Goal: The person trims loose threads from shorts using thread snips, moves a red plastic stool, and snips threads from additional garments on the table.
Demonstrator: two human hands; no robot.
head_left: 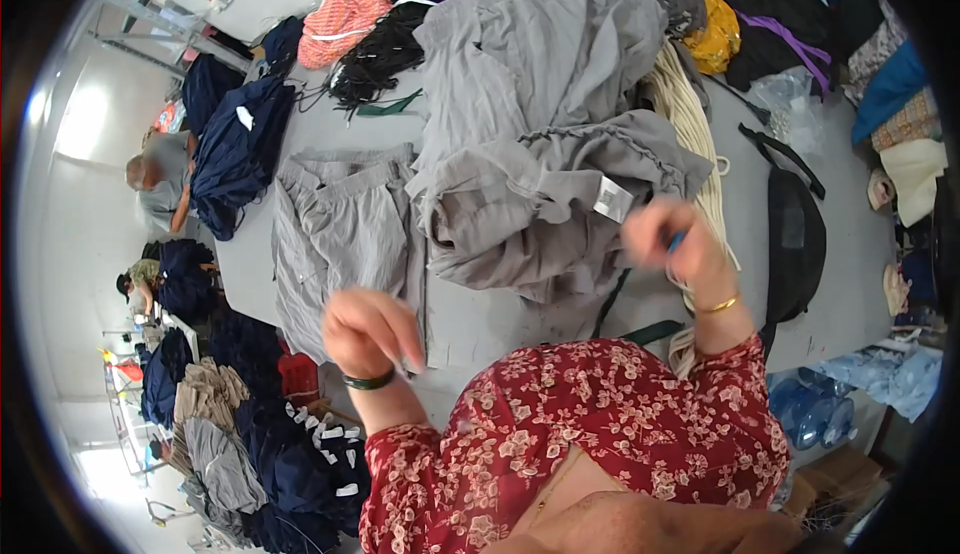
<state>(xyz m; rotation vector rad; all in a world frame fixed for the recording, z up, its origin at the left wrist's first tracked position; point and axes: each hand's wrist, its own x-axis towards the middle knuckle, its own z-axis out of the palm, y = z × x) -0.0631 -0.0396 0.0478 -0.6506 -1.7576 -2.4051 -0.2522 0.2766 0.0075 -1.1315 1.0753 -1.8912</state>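
Grey garments [540, 54] lie heaped on the table, a crumpled one [500, 204] with a white label [612, 197] at the near end. Just right of that label is my right hand [670, 239], fingers curled round a small blue object [677, 242] that I cannot make out clearly. My left hand [370, 332] hovers at the near edge of flat grey trousers [345, 224], its fingers pointing down and blurred; whether they hold anything does not show.
Cream cord [700, 144] runs right of the heap, near a black bag [795, 244]. Orange-red fabric [345, 14] and yellow fabric [713, 36] lie at the back. Navy garments [240, 149] hang over the left edge. Two people work at far left. Water bottles [810, 412] stand lower right.
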